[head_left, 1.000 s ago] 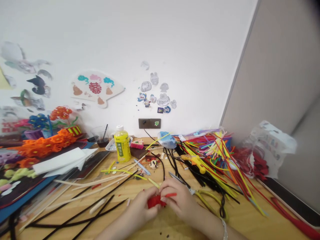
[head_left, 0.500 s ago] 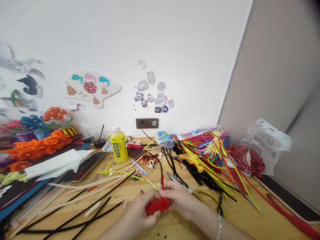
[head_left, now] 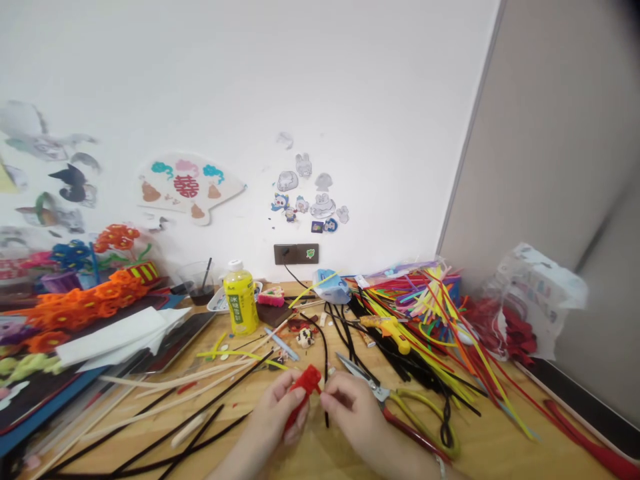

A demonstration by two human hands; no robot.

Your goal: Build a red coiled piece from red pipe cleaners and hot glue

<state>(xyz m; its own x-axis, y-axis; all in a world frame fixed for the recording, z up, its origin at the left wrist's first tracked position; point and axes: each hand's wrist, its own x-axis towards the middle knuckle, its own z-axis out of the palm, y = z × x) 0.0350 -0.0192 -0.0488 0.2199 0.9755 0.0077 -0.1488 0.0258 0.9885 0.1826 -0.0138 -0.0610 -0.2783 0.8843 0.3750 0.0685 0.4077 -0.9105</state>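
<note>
Two bare hands stay close: the left hand (head_left: 270, 417) grips a red pipe-cleaner bundle (head_left: 306, 389), its top above the fingers; the right hand (head_left: 347, 408) pinches just beside it, holding something or nothing, hard to tell.

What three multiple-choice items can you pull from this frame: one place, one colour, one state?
1. Where do the steel scissor blades lie?
A. On the wooden table, just beyond the right hand
B. Inside the clear plastic bag
C. Against the white wall

2. What colour is the fuzzy pipe-cleaner piece in the left hand?
A. Blue
B. Red
C. Green

3. How does the yellow plastic bottle stand?
A. On its side
B. Upside down
C. Upright, white cap on

1: A, the blades rest on the wood past the fingers.
2: B, the fuzz shows red above the fingers.
3: C, it stands on its base.
</note>
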